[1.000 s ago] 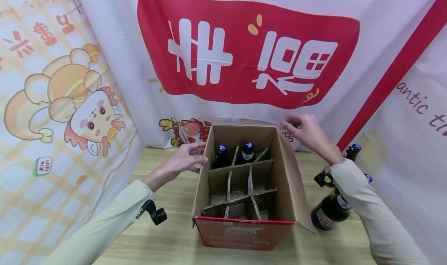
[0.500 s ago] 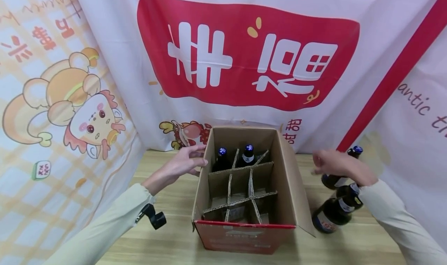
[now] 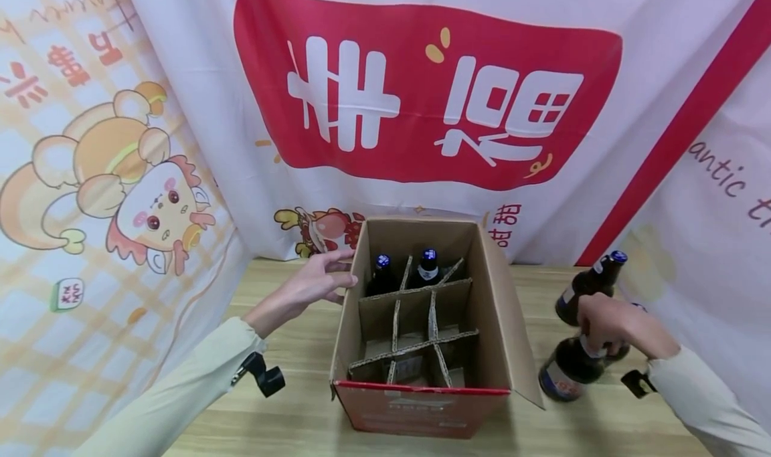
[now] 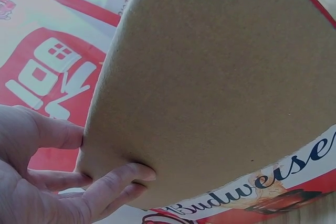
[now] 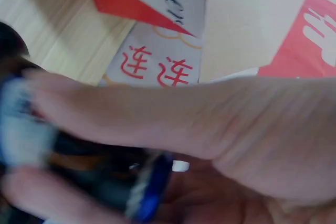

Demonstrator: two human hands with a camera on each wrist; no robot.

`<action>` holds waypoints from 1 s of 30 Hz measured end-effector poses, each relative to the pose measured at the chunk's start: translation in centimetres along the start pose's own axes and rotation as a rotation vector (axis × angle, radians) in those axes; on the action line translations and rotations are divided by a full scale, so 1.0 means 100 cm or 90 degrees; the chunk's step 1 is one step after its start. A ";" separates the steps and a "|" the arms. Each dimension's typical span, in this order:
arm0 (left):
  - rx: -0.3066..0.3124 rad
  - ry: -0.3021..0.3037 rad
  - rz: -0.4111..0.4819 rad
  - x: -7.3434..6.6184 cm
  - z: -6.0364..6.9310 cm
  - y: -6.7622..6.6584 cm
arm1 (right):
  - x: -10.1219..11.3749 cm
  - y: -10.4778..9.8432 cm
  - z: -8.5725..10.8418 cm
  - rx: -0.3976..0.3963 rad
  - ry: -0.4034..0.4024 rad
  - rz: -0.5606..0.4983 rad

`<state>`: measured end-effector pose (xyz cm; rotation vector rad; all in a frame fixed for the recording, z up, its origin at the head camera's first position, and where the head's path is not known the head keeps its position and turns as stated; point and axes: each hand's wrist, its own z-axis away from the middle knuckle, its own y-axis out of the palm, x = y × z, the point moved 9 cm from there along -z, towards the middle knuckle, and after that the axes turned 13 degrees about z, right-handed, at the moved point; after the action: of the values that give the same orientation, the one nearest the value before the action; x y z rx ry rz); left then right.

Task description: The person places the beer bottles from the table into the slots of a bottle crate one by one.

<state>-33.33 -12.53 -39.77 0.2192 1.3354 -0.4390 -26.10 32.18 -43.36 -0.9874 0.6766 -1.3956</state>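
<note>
The carton (image 3: 418,410) was red outside and plain brown inside; the dark bottles (image 3: 569,370) wore blue caps (image 3: 429,253). Pale wood grain streaked the table (image 3: 301,410), orange checks crossed the left white cloth (image 3: 66,336), and the sleeves (image 3: 181,383) were cream.

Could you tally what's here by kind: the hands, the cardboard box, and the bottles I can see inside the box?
Left hand and right hand: 2
Cardboard box: 1
Left boxed bottle and right boxed bottle: 2
Total: 5
</note>
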 end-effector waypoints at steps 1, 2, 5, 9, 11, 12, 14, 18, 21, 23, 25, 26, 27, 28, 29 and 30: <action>-0.002 0.000 0.000 0.000 0.000 0.000 | 0.002 -0.003 -0.001 -0.027 -0.018 0.005; -0.004 -0.001 -0.001 0.000 0.000 0.000 | 0.005 -0.006 -0.002 -0.056 -0.033 0.011; -0.005 -0.002 -0.003 0.000 0.000 -0.001 | 0.009 -0.016 -0.006 -0.145 -0.054 0.015; -0.004 -0.003 0.002 0.001 0.000 0.000 | 0.003 -0.026 -0.020 -0.245 -0.020 0.017; -0.002 0.001 0.006 0.001 -0.001 0.001 | -0.003 -0.031 -0.027 -0.297 0.008 0.007; 0.000 0.002 0.008 0.001 -0.002 0.001 | -0.006 -0.032 -0.030 -0.328 0.022 -0.003; 0.003 0.006 0.014 0.001 -0.002 0.002 | -0.013 -0.033 -0.036 -0.403 0.046 -0.039; 0.000 0.009 0.012 0.000 0.000 0.001 | -0.033 -0.018 -0.050 -0.544 0.104 -0.192; -0.006 0.003 0.014 0.001 0.001 0.001 | -0.048 -0.001 -0.063 -0.617 0.132 -0.338; -0.004 0.004 0.016 0.001 0.000 0.003 | -0.055 0.008 -0.070 -0.648 0.136 -0.407; -0.001 0.005 0.020 0.001 0.000 0.004 | -0.059 0.014 -0.075 -0.663 0.129 -0.432; -0.001 0.007 0.019 0.000 0.000 0.004 | -0.059 0.016 -0.077 -0.665 0.124 -0.436; -0.001 0.009 0.019 0.000 0.000 0.004 | -0.060 0.018 -0.079 -0.665 0.119 -0.441; 0.000 0.011 0.018 0.000 0.000 0.004 | -0.060 0.020 -0.080 -0.666 0.109 -0.448; -0.001 0.010 0.018 0.000 0.000 0.004 | -0.060 0.021 -0.081 -0.670 0.102 -0.451; -0.001 0.011 0.018 0.000 0.000 0.004 | -0.060 0.021 -0.081 -0.678 0.101 -0.449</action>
<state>-33.13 -12.22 -39.78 0.2403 1.3476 -0.4131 -32.76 36.57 -49.92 -2.1097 1.3316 -1.7277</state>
